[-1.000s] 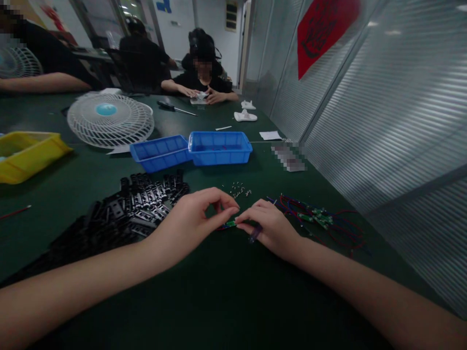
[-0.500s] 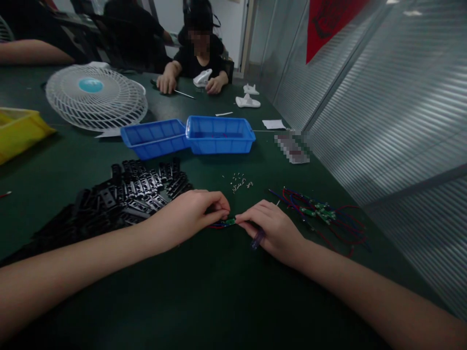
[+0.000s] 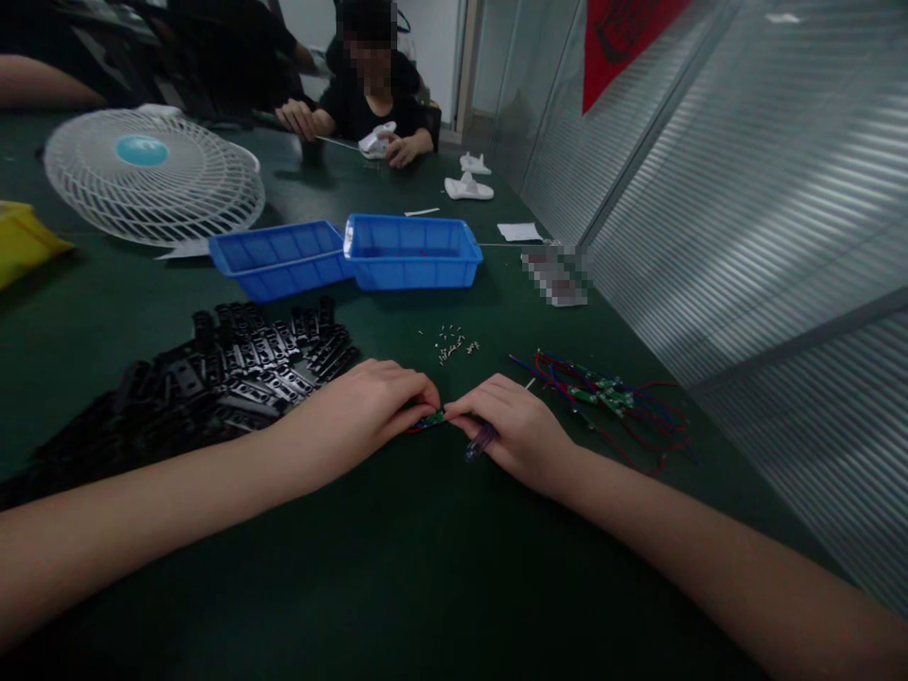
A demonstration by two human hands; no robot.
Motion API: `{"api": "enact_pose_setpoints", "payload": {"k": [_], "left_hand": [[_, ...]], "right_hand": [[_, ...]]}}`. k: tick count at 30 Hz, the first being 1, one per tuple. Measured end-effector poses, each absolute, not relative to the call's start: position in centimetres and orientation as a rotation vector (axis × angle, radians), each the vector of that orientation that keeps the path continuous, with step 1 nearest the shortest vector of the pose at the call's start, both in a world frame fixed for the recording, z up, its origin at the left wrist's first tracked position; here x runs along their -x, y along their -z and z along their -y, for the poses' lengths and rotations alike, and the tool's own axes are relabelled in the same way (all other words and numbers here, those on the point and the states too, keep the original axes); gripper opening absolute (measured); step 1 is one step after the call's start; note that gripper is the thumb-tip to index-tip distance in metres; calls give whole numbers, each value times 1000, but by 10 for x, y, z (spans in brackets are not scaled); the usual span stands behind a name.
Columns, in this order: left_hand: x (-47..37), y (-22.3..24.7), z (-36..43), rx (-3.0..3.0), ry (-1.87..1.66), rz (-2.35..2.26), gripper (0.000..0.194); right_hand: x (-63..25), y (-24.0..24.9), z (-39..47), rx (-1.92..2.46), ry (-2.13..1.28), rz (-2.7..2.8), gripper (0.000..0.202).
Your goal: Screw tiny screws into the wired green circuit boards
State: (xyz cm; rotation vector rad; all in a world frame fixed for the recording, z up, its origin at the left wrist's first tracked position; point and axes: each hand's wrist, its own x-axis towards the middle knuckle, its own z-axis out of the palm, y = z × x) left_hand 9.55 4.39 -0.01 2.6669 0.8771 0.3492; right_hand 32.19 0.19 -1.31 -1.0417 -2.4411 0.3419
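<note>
A small green circuit board (image 3: 435,417) with red and blue wires is pinched between both my hands, low over the table. The fingers of my left hand (image 3: 387,397) are closed on its left end, covering part of it. At its right end, my right hand (image 3: 517,426) has thumb and fingertips pressed together. That same hand also holds a thin screwdriver (image 3: 480,443) across the palm; its clear purple handle points toward me and its shaft sticks out behind the fingers. Small screws (image 3: 454,348) lie scattered just beyond my hands.
Black plastic parts (image 3: 248,374) are heaped at left. Wired green boards (image 3: 602,392) lie at right. Two blue bins (image 3: 415,276) and a fan grille (image 3: 191,199) stand farther back. Across the table a person (image 3: 404,147) holds a white part and a screwdriver.
The view has shifted slightly, moving everything a little left and up. My hands keep their pinch on the board. The person opposite has brought a screwdriver to the white part.
</note>
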Motion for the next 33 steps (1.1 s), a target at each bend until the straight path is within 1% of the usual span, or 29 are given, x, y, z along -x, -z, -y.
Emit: {"api": "enact_pose_setpoints", "payload": {"k": [10,15,19,24,33], "left_hand": [[-102,-6,-23,-3228,-344,-890,19],[-106,-5,-11,-3408,-332,-840,26],[-108,-5,-11,-3416,-310,-840,27],[-108,-10,-13,-3249,-301,-863,21],[-99,-5,-18,-3166,-361,-809,24]], "right_hand": [[-323,16,-1,1081,-349,2356,11],[-322,18,-2,1077,-319,2364,11],[-322,18,-2,1066,-310,2364,11],[-323,18,-1,1074,-310,2364,11],[-323,18,-2,1081,-317,2367,11]]}}
